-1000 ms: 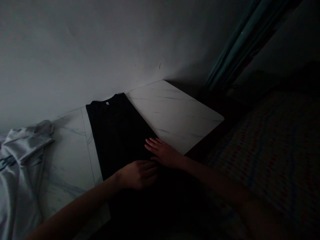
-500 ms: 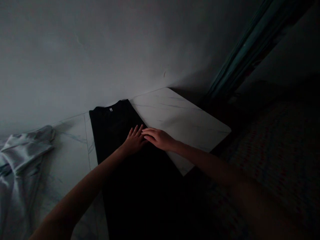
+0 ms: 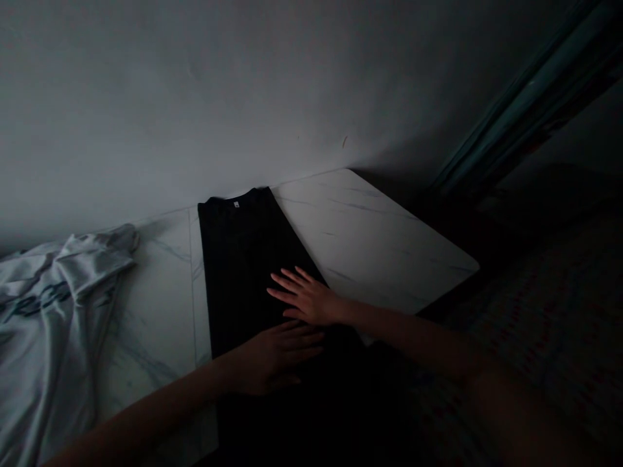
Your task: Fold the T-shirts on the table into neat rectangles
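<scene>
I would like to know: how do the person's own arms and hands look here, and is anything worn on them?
The left arm and right arm are bare where they show, without visible sleeves. The left grip and right grip are ungloved human hands with slender fingers; I see no ring, watch or bracelet. Small markings cannot be told in this darkness.

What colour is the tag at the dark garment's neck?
The tag looks white against the dark garment, in dim light; the head view shows it best.
</scene>
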Motion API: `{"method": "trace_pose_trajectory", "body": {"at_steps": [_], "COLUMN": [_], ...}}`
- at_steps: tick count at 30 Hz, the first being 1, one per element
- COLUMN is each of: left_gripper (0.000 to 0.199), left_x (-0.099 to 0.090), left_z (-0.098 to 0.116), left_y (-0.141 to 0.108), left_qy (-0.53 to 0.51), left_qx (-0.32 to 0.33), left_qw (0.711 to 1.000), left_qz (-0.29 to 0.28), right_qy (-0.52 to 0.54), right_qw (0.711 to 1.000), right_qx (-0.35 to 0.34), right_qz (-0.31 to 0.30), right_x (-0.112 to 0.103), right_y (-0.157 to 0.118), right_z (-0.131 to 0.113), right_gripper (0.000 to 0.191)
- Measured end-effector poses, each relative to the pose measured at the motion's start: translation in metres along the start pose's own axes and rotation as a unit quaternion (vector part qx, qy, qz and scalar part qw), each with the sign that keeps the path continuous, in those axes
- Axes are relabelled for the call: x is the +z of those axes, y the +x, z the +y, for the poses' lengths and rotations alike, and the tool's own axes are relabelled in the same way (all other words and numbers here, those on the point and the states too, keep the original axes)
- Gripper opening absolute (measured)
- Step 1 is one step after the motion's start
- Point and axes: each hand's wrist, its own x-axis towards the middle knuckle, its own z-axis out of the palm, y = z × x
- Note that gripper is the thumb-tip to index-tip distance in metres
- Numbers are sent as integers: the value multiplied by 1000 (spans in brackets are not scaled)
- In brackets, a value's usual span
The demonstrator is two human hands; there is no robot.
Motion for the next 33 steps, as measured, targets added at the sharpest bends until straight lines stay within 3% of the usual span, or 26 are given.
{"method": "trace_pose_trajectory", "body": {"at_steps": [2, 4, 7, 10, 12, 15, 17, 19, 22, 24, 26, 29, 31, 33], "left_gripper": [46, 38, 33, 46, 57, 65, 67, 68, 55, 35, 29, 29, 30, 34], "left_x": [3, -1, -19, -34, -30, -9, 4, 5, -21, -55, -92, -141, -159, -164], "left_z": [9, 10, -12, -54, -77, -83, -72, -56, -48, -61, -89, -146, -181, -208], "left_y": [-6, -13, -23, -32, -35, -35, -33, -32, -30, -26, -18, -2, 9, 16], "left_qy": [0, 26, 128, 239, 269, 255, 230, 190, 102, 71, 91, 161, 200, 219], "left_qx": [19, -16, -191, -365, -427, -429, -380, -309, -229, -253, -338, -469, -542, -614], "left_qw": [997, 986, 937, 857, 831, 851, 886, 925, 963, 955, 916, 828, 768, 704], "left_qz": [75, 163, 262, 275, 234, 162, 134, 111, 103, 136, 195, 262, 278, 282], "right_qy": [19, 45, 97, 202, 281, 327, 302, 242, 115, 62, 41, 21, 9, -3], "right_qw": [1000, 998, 993, 971, 953, 944, 944, 952, 970, 975, 978, 982, 980, 975], "right_qx": [-9, -13, -34, -84, -81, 4, 67, 117, 168, 182, 180, 174, 191, 219], "right_qz": [-14, -29, -57, -95, -75, 49, 117, 145, 131, 109, 94, 69, 54, 43], "right_x": [2, 3, -2, -17, -28, -40, -41, -39, -33, -30, -27, -21, -17, -11], "right_y": [-19, -36, -54, -54, -40, 2, 41, 83, 142, 174, 200, 229, 243, 251], "right_z": [-17, -34, -51, -53, -43, -12, 17, 49, 92, 114, 132, 153, 165, 176], "right_gripper": [64, 65, 69, 58, 46, 39, 36, 34, 39, 43, 44, 43, 45, 50]}}
